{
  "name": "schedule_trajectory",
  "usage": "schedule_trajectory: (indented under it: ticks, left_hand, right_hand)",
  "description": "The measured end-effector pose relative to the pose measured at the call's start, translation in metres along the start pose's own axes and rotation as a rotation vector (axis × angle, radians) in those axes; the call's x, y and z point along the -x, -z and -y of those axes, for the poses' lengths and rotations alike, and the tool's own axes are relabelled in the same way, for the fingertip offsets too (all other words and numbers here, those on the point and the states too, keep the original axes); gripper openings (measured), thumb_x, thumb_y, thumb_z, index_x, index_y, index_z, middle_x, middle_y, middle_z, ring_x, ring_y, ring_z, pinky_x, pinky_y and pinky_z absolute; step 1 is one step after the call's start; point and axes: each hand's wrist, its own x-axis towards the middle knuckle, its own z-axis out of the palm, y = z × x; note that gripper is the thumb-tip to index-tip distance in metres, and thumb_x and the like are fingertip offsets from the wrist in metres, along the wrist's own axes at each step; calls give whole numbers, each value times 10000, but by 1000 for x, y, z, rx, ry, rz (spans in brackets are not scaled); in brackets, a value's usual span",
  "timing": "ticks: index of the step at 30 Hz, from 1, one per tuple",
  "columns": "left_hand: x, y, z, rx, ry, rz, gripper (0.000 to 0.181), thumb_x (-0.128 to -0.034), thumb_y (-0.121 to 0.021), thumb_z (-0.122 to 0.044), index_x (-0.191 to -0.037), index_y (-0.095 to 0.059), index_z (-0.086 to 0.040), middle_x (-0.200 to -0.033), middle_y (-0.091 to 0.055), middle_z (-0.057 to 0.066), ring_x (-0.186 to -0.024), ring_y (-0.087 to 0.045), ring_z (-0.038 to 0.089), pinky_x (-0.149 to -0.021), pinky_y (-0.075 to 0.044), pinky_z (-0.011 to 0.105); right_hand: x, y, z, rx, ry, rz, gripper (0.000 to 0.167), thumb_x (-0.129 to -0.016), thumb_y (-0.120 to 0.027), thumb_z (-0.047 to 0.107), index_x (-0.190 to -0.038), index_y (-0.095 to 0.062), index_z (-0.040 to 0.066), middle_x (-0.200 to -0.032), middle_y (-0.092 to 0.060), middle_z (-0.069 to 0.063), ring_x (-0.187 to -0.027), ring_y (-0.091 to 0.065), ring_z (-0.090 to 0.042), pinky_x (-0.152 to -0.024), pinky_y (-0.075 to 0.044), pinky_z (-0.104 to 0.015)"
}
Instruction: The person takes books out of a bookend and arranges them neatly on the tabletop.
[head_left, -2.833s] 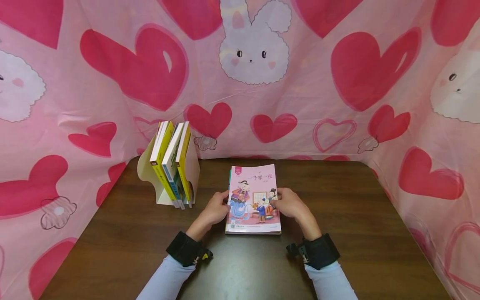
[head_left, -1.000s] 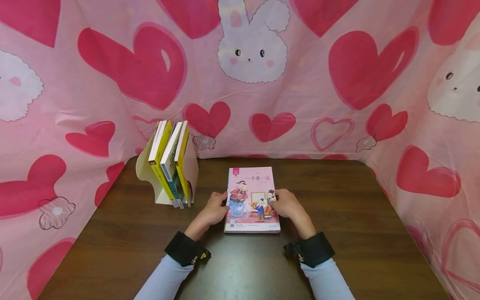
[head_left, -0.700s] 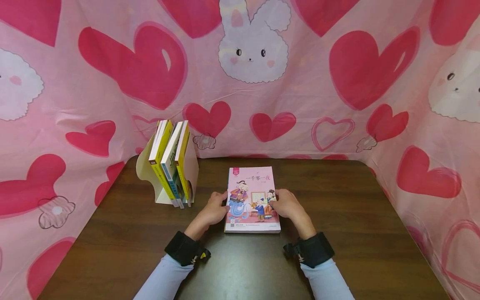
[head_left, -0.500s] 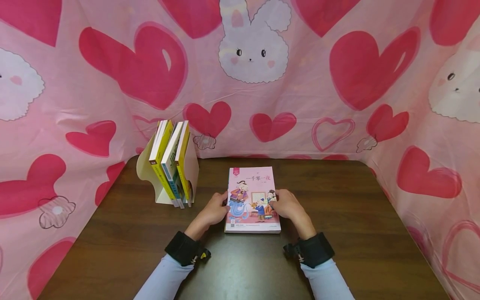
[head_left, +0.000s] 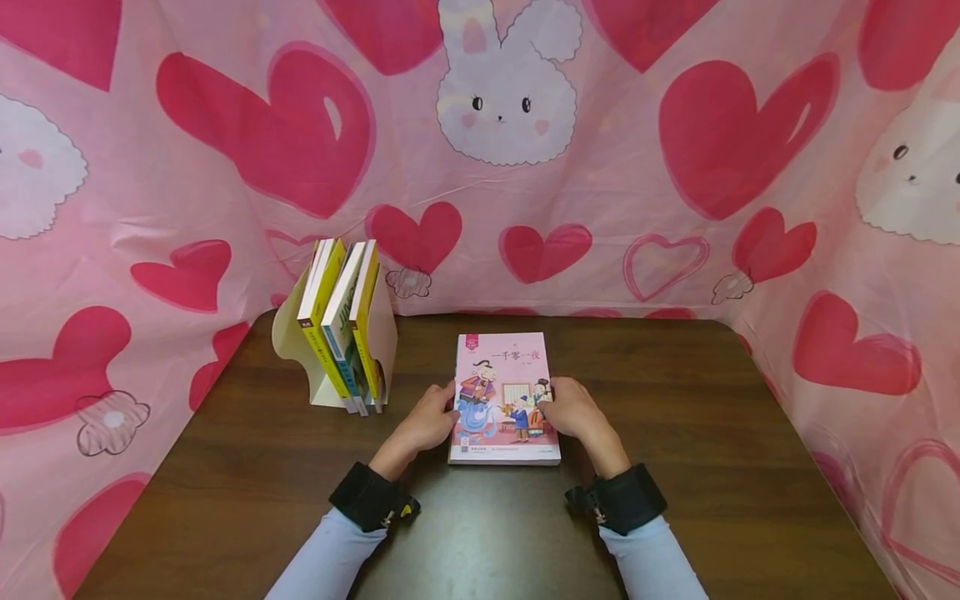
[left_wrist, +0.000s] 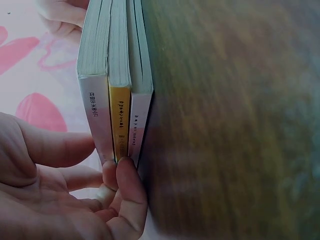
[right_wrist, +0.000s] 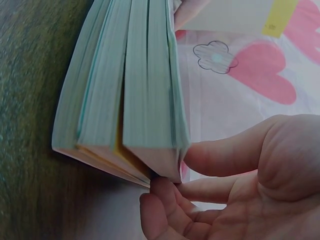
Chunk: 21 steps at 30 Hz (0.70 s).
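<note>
A stack of books with a pink illustrated cover [head_left: 506,400] on top lies flat on the dark wooden table. The left hand [head_left: 426,418] holds the stack's left side, the right hand [head_left: 577,410] its right side. In the left wrist view three spines show, the middle one yellow [left_wrist: 120,120]; the left hand [left_wrist: 65,190] has its thumb at the top book and curled fingers against the spines. The right wrist view shows the page edges [right_wrist: 150,90], with the right hand [right_wrist: 235,185] pinching a corner, thumb on the cover and fingers below.
Left of the stack stands a cream book holder [head_left: 292,333] with several upright, leaning books, some with yellow spines [head_left: 324,358]. The wooden table [head_left: 697,417] extends to both sides. A pink cloth [head_left: 615,183] with hearts and rabbits surrounds its back and sides.
Since the earliest frame, the stack's edges have come closer into line; the green edge at its upper left no longer sticks out. Both hands keep their hold and have barely moved.
</note>
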Motion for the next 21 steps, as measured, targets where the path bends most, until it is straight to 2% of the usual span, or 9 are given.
schedule_trajectory:
  ticks: [3, 9, 21]
  left_hand:
    - [0, 1, -1, 3, 0, -1, 607, -1027, -602, -39, -1577, -376, 84, -1149, -503, 165, -1046, -500, 321, -909, -422, 462]
    - [1, 1, -1, -10, -3, 5, 605, -1032, -602, -38, -1576, -370, 91, -1155, -517, 169, -1042, -508, 317, -907, -430, 456]
    - [0, 1, 0, 0, 10, 12, 616, -1040, -606, -53, -1588, -357, 75, -1176, -514, 173, -1055, -513, 316, -907, -436, 450]
  right_hand:
    - [-1, -1, 0, 1, 1, -5, 493, -1010, -671, 124, -1416, -542, -124, -1282, -634, -260, -1101, -595, -372, -1046, -488, -575]
    - [-1, -2, -1, -26, 6, 6, 430, -1015, -650, 106, -1375, -571, -114, -1143, -642, -194, -1010, -597, -330, -949, -528, -501]
    - [-1, -2, -1, 9, 19, -7, 441, -1001, -678, 111, -1372, -588, -112, -1297, -578, -251, -1120, -543, -369, -1019, -494, -541]
